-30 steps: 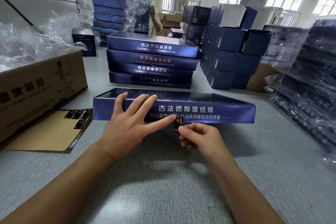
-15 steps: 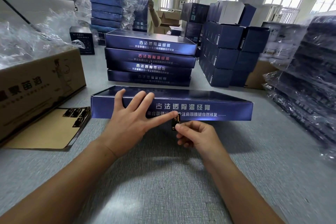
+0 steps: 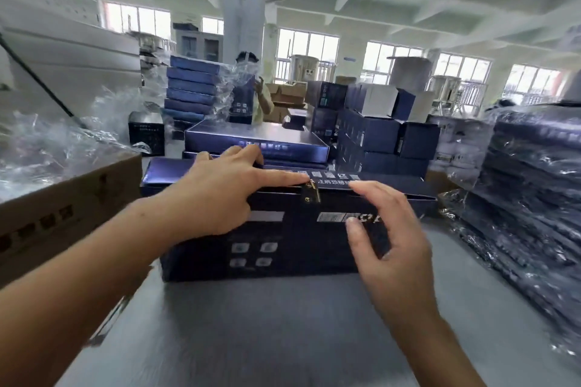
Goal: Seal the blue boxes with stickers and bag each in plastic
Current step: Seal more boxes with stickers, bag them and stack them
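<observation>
A flat blue box stands tipped up on the grey table, its dark underside facing me. A small black and gold sticker sits over the seam at the box's upper edge. My left hand lies on top of the box, its fingers over the far edge and its index finger pressing on the sticker. My right hand hovers just in front of the underside with relaxed, spread fingers and holds nothing.
A stack of flat blue boxes stands just behind. Left is a cardboard carton full of clear plastic bags. Bagged boxes pile up at right, small dark boxes behind. A person works at the far end.
The box has been tipped up from lying flat, so its underside faces me. My right hand has let go of the sticker and opened. The camera has tilted upward.
</observation>
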